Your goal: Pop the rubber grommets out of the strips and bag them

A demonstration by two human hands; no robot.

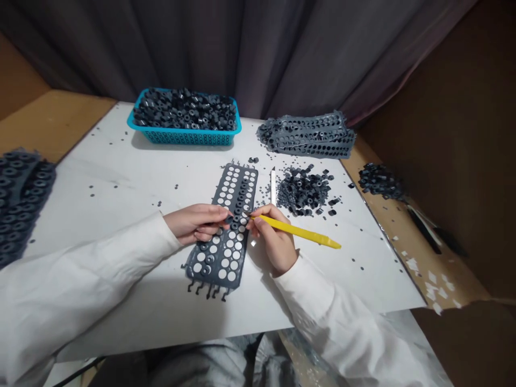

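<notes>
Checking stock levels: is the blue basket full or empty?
Full: small dark pieces heap above the rim of the blue basket.

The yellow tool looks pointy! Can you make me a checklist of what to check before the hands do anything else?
1. Yellow tool held: ok, in the right hand.
2. Tool's tip off the left hand: ok, a gap shows, but it points that way.
3. Left fingertips firmly gripping a dark piece: cannot tell, too small.
4. Dotted panel on the table: ok, under both hands.
5. White-handled knife put down: ok, lying beside the panel.
6. Table free of loose bits: not ok, dark bits are scattered around.
</notes>
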